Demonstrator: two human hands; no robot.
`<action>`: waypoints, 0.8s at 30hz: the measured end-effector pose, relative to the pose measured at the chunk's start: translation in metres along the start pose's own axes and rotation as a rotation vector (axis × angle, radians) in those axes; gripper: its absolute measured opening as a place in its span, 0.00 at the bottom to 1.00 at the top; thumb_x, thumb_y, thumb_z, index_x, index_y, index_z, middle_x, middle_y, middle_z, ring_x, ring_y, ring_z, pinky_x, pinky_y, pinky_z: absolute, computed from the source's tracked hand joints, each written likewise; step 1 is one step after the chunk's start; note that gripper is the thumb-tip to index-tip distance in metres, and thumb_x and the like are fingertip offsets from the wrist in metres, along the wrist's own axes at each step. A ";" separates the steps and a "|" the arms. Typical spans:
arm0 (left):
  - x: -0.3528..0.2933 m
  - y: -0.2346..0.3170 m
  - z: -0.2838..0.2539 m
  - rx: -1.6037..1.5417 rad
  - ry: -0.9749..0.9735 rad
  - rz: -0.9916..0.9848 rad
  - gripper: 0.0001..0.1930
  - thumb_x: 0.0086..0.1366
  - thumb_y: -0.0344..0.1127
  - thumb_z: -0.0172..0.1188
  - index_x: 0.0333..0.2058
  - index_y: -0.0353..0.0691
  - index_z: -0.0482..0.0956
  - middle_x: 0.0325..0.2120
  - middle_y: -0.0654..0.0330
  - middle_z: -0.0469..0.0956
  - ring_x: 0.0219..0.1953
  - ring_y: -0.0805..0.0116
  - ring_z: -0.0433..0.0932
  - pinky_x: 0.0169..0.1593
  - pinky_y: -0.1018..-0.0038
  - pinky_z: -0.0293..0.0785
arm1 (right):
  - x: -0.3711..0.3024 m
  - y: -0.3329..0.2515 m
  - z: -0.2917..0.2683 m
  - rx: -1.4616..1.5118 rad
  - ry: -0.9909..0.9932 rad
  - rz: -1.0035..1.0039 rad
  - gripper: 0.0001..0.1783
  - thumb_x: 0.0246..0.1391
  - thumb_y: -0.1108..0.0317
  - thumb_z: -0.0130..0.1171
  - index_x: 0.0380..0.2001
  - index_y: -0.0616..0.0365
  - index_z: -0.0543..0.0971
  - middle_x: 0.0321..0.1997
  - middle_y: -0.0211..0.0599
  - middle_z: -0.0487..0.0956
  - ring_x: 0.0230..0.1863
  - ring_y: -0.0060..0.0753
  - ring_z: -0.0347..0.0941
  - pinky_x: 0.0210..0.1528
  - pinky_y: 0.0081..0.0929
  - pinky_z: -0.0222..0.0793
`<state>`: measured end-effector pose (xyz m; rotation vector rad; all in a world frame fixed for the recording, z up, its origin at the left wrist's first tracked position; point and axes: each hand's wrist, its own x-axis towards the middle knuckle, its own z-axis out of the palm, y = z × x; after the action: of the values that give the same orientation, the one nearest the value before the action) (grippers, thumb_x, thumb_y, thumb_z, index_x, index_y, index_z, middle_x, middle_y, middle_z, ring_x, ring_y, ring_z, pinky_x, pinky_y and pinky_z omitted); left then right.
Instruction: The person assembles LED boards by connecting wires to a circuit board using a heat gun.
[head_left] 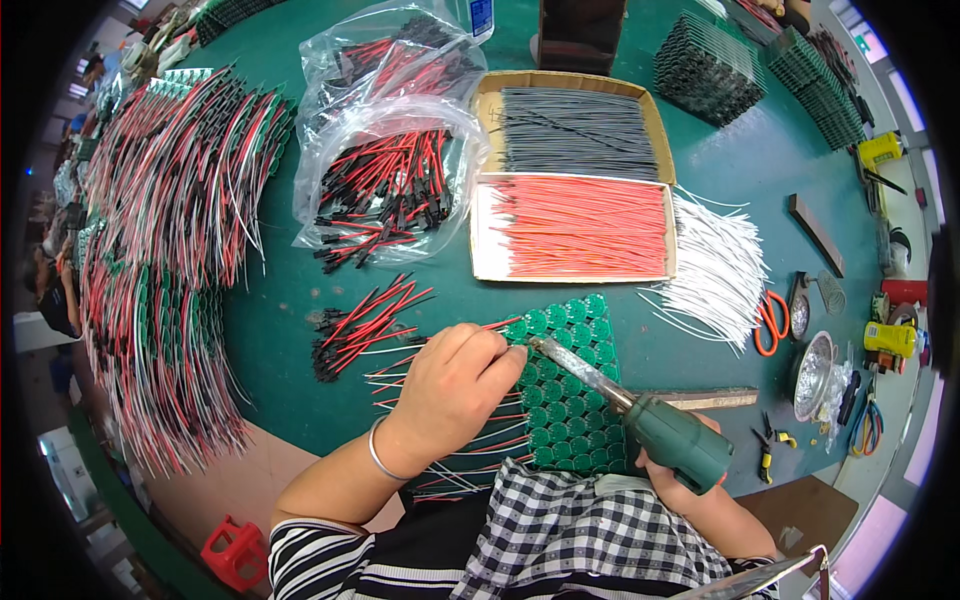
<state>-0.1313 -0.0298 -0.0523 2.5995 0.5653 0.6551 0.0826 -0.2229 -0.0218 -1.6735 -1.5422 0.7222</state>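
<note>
A green panel of many round circuit boards (570, 405) lies before me, with red, white and black wires (490, 432) running off its left side. My left hand (450, 385) is over its left part, thumb and fingers pinched together; what they grip is too small to make out. A red wire (497, 325) shows between the knuckles and the panel. In my right hand (663, 478) is a green soldering gun (685, 440). Its long metal barrel slants up and left, the tip close to the left fingertips over the panel. The gun's body partly covers the right fingers.
Cut wires fill two boxes, black (580, 130) and red (585, 228), beside loose white wires (710, 265). Clear bags (390, 180) hold connector leads; a small pile (365, 330) lies nearer. Wired panels (165, 190) cover the left. Scissors (770, 323), a metal bowl (813, 375) and pliers (767, 450) lie right.
</note>
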 end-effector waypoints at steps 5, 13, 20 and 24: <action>0.001 0.000 0.000 -0.001 -0.005 -0.001 0.11 0.47 0.25 0.62 0.33 0.36 0.81 0.27 0.60 0.71 0.31 0.63 0.73 0.37 0.69 0.72 | 0.003 0.000 -0.001 0.006 -0.013 -0.024 0.07 0.52 0.72 0.56 0.35 0.59 0.78 0.21 0.29 0.77 0.22 0.28 0.75 0.29 0.28 0.70; 0.001 -0.001 0.000 -0.010 -0.002 0.006 0.11 0.47 0.24 0.62 0.33 0.36 0.81 0.27 0.60 0.71 0.30 0.63 0.72 0.36 0.68 0.71 | 0.005 -0.007 -0.010 -0.084 -0.042 0.004 0.10 0.47 0.73 0.60 0.35 0.60 0.81 0.32 0.38 0.81 0.27 0.40 0.78 0.33 0.30 0.75; 0.003 -0.001 -0.001 -0.001 -0.016 0.007 0.11 0.47 0.23 0.63 0.33 0.36 0.80 0.27 0.59 0.71 0.30 0.62 0.72 0.35 0.69 0.71 | -0.007 -0.007 -0.006 0.216 0.062 0.216 0.10 0.53 0.71 0.57 0.38 0.61 0.80 0.25 0.32 0.80 0.25 0.34 0.78 0.31 0.29 0.73; 0.002 0.000 -0.002 0.002 -0.031 -0.019 0.10 0.47 0.23 0.64 0.32 0.36 0.79 0.27 0.59 0.72 0.30 0.62 0.72 0.35 0.69 0.71 | -0.008 -0.003 -0.006 0.204 0.050 0.182 0.11 0.50 0.72 0.58 0.38 0.61 0.80 0.27 0.35 0.80 0.26 0.37 0.78 0.31 0.30 0.73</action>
<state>-0.1306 -0.0286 -0.0501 2.5989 0.5803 0.6072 0.0852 -0.2318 -0.0165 -1.6776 -1.2472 0.8941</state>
